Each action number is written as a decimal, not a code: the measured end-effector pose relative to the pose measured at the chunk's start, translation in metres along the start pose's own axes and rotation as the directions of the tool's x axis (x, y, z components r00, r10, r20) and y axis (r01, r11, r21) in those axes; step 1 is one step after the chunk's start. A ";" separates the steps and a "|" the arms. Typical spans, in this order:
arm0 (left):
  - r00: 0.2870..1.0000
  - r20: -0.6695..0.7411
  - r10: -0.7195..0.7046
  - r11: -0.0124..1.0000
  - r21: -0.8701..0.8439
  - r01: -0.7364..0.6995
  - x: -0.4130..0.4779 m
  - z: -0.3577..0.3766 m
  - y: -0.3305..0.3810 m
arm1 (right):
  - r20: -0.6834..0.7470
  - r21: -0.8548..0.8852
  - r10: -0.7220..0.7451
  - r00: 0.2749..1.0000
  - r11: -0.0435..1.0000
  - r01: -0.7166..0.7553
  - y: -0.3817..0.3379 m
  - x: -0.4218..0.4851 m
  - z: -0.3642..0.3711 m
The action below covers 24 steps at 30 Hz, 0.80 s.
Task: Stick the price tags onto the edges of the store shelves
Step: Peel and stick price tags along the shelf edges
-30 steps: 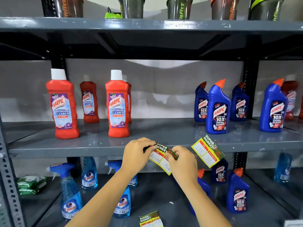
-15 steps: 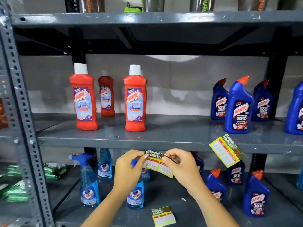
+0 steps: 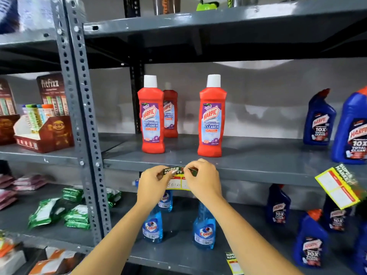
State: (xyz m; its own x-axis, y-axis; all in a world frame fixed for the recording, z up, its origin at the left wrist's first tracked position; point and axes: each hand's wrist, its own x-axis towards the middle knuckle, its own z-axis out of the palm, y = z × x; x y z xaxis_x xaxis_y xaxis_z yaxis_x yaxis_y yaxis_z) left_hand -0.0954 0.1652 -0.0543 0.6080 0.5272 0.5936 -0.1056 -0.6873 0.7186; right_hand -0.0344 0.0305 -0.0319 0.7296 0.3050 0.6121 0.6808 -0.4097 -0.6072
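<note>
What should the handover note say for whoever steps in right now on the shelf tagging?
Left hand: pinching the left end of a price tag.
Right hand: pinching its top right end; both press it to the front edge of the middle shelf, below the two red bottles.
Done: a second tag hangs tilted on the same edge near the blue bottles.
Loose: a third tag lies at the front of the lower shelf.
Left: smooth this tag down, let go, then place the third. Whether this one has stuck cannot be seen.
</note>
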 end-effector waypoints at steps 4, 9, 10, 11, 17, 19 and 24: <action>0.999 0.000 0.037 0.991 0.129 -0.037 0.011 0.001 0.001 | -0.047 -0.090 0.014 0.999 0.996 -0.018 -0.005 -0.003 0.007; 1.000 -0.021 0.019 0.912 0.409 -0.009 0.015 0.000 0.005 | -0.089 -0.169 -0.004 0.996 0.986 -0.011 -0.008 -0.003 0.012; 0.999 -0.038 -0.009 0.879 0.477 0.026 0.017 -0.002 0.005 | -0.090 -0.183 -0.007 0.996 0.983 -0.009 -0.009 -0.003 0.012; 0.998 -0.052 -0.040 0.848 0.526 0.061 0.020 -0.004 0.005 | -0.091 -0.200 -0.008 0.996 0.980 -0.010 -0.010 -0.003 0.012; 0.995 -0.066 -0.076 0.779 0.619 0.100 0.028 -0.006 0.004 | -0.094 -0.335 0.050 0.994 0.939 -0.079 -0.010 0.005 0.002; 0.994 -0.080 -0.072 0.787 0.608 0.106 0.028 -0.006 0.001 | -0.091 -0.373 0.038 0.995 0.925 -0.069 -0.008 0.006 0.000; 0.991 -0.099 -0.091 0.829 0.543 0.131 0.027 -0.007 -0.002 | -0.082 -0.433 0.058 0.995 0.897 -0.088 0.005 0.010 -0.008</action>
State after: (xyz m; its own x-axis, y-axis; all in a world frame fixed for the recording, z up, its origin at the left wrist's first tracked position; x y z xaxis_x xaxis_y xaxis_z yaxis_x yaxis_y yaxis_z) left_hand -0.0846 0.1841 -0.0371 0.5339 0.6349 0.5584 0.4194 -0.7723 0.4771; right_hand -0.0245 0.0243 -0.0250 0.7603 0.2094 0.6149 0.5178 -0.7670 -0.3791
